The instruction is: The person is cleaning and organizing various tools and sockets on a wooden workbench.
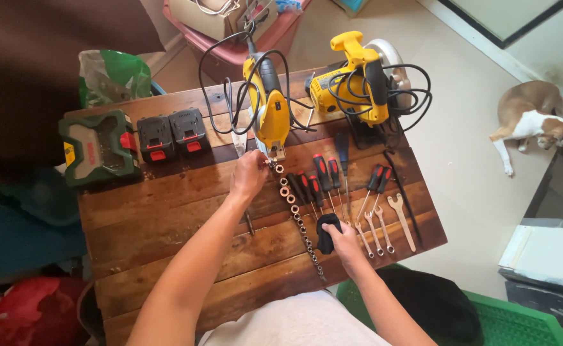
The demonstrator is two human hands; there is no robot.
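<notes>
Wooden counter (166,211) carries a row of sockets (296,218) running from near edge to far — left hand (248,176) pinches the far end by the yellow jigsaw (270,109), right hand (342,240) clenches a black cloth (327,232) just beside the row's near half.

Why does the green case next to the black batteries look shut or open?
Shut. The green case lies flat at the wooden table's left end, lid down with nothing spilling out. Neither hand touches it.
</notes>
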